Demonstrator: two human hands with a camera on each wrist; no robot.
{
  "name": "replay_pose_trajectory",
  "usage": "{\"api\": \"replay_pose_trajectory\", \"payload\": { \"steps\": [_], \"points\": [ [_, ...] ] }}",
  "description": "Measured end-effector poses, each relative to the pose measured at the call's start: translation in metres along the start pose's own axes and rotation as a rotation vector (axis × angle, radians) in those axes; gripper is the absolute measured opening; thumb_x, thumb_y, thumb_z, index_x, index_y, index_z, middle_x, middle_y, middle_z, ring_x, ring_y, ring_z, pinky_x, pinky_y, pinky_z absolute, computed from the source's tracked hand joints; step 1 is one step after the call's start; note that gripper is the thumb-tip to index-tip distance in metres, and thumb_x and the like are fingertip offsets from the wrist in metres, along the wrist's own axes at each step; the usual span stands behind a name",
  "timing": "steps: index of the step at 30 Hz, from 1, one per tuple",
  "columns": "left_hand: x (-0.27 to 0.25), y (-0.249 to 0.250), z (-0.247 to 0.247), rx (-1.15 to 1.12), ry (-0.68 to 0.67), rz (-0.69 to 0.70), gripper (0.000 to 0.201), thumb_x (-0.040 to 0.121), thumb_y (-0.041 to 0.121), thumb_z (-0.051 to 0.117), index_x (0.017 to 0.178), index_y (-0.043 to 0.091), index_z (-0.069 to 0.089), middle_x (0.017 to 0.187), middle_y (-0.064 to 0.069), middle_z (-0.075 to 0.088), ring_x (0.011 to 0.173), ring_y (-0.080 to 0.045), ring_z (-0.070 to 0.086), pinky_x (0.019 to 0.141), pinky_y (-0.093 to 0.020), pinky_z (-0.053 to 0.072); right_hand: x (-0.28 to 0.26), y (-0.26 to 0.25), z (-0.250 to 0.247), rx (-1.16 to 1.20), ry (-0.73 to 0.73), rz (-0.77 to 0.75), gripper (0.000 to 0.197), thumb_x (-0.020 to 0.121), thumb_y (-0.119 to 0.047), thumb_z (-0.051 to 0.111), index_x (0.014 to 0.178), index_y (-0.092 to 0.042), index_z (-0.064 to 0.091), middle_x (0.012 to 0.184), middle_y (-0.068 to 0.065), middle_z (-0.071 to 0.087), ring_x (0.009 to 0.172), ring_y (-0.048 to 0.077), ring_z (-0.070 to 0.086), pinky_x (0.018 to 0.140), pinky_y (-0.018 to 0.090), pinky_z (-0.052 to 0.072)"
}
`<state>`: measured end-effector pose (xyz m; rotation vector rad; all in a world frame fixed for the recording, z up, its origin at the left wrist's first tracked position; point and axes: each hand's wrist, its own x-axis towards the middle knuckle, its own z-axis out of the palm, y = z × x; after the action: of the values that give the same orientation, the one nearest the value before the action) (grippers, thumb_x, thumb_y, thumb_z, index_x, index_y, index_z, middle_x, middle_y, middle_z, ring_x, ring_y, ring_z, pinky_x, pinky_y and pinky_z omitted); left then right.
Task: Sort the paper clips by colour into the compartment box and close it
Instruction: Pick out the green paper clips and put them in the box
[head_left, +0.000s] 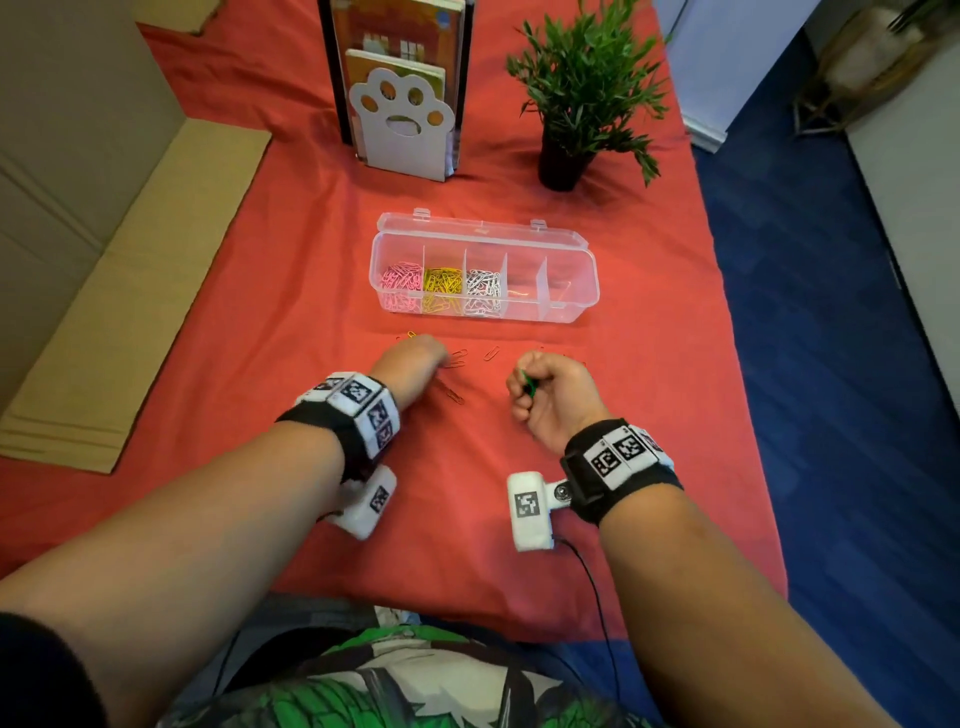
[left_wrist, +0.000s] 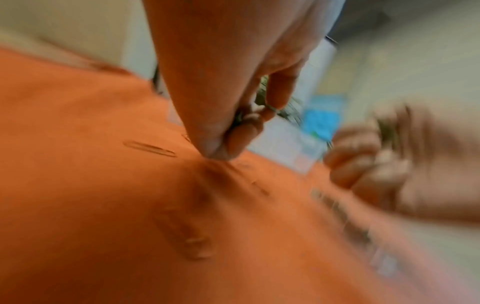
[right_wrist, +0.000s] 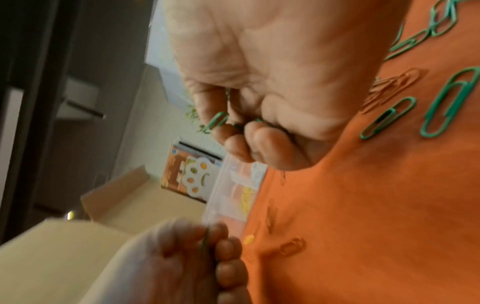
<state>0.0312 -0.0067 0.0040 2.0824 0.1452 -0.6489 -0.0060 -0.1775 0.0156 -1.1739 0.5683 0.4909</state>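
Three compartments of the open box (head_left: 483, 270) hold pink, yellow and white clips. Right hand (head_left: 553, 397) clenches green clips (right_wrist: 217, 122); left hand (head_left: 410, 364) pinches down on the cloth (head_left: 311, 312), seemingly gripping green ones too. More clips (right_wrist: 387, 121) lie loose.

Left wrist view smeared by motion blur: right hand (left_wrist: 384, 164) only a soft shape, compartment box (left_wrist: 288, 142) a pale patch. Fingertips of left hand (head_left: 410, 364) hidden behind its own back in head view. Orange clips (head_left: 457, 359) hardly distinguishable from red cloth (head_left: 260, 312).
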Motion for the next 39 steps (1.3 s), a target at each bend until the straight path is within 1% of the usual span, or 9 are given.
{"api": "replay_pose_trajectory", "payload": {
  "steps": [4,13,19,22,23,28,34,37,39],
  "points": [
    [-0.011,0.014,-0.010,-0.791,-0.126,-0.339,0.021,0.080,0.017,0.038,0.060,0.016,0.044,0.055,0.000,0.046,0.038,-0.011,0.042,0.041,-0.015,0.034,-0.001,-0.015,0.000,0.206,-0.004,-0.015,0.004,0.059,-0.016,0.044,0.060,-0.014,0.042,0.054,0.005,0.044,0.043,0.014,0.034,0.044,0.019,0.030],
    [0.005,0.089,0.000,-0.860,-0.204,-0.208,0.019,0.086,0.003,0.032,0.086,0.009,0.051,0.073,-0.004,0.051,0.063,-0.015,0.052,0.056,-0.024,0.051,0.005,-0.039,-0.027,0.408,0.157,-0.014,0.009,0.074,-0.010,0.041,0.066,-0.014,0.043,0.056,0.001,0.043,0.042,0.011,0.034,0.041,0.017,0.034],
    [0.024,0.139,0.009,-0.934,-0.128,-0.154,0.018,0.086,0.004,0.038,0.071,0.014,0.039,0.080,-0.001,0.047,0.052,-0.012,0.058,0.055,-0.022,0.050,0.005,-0.047,-0.051,0.264,0.260,0.004,0.021,0.090,-0.006,0.037,0.081,-0.007,0.056,0.064,0.001,0.043,0.054,0.010,0.040,0.040,0.017,0.039],
    [0.039,0.138,0.011,-0.790,0.021,-0.123,0.026,0.083,0.004,0.045,0.105,-0.001,0.057,0.139,-0.018,0.045,0.125,-0.030,0.050,0.098,-0.034,0.042,0.008,-0.054,-0.053,0.117,0.271,-0.056,0.022,0.090,-0.002,0.037,0.081,-0.007,0.057,0.065,0.001,0.042,0.056,0.010,0.041,0.041,0.016,0.039],
    [0.041,0.135,0.008,-0.718,0.053,-0.115,0.037,0.083,0.006,0.047,0.118,-0.002,0.055,0.141,-0.020,0.043,0.130,-0.034,0.043,0.099,-0.037,0.039,0.010,-0.058,-0.051,0.046,0.276,-0.092,0.025,0.090,0.001,0.035,0.081,-0.008,0.056,0.066,0.001,0.042,0.056,0.009,0.040,0.042,0.016,0.039],
    [0.041,0.096,-0.009,-0.384,0.271,0.025,0.021,0.082,0.006,0.054,0.074,0.022,0.063,0.084,-0.006,0.066,0.084,-0.022,0.060,0.085,-0.035,0.051,0.028,-0.085,-0.024,-0.294,0.271,-0.326,0.037,0.086,0.011,0.026,0.074,-0.014,0.051,0.066,0.001,0.041,0.056,0.009,0.037,0.050,0.018,0.034],
    [0.008,0.032,-0.041,0.106,0.359,0.028,0.019,0.079,0.007,0.062,0.094,0.012,0.071,0.094,-0.004,0.070,0.091,-0.018,0.063,0.082,-0.022,0.045,0.053,-0.106,0.018,-0.704,0.282,-0.523,0.029,0.079,-0.010,0.035,0.068,-0.025,0.057,0.084,0.013,0.060,0.070,0.006,0.057,0.069,0.018,0.047],
    [0.001,0.007,-0.046,0.279,0.353,-0.026,0.020,0.080,0.011,0.062,0.096,0.015,0.073,0.102,-0.007,0.072,0.100,-0.024,0.064,0.087,-0.027,0.045,0.055,-0.098,0.023,-0.965,0.243,-0.463,0.031,0.086,-0.004,0.047,0.113,0.003,0.061,0.118,0.021,0.062,0.110,0.019,0.060,0.089,0.015,0.037],
    [0.001,-0.003,-0.045,0.358,0.329,-0.026,0.023,0.082,0.012,0.059,0.102,0.016,0.072,0.107,-0.008,0.071,0.103,-0.025,0.063,0.090,-0.027,0.044,0.054,-0.090,0.021,-0.966,0.291,-0.484,0.041,0.086,0.001,0.047,0.126,0.000,0.055,0.132,0.017,0.055,0.121,0.027,0.053,0.100,0.021,0.035]
  ]
}}
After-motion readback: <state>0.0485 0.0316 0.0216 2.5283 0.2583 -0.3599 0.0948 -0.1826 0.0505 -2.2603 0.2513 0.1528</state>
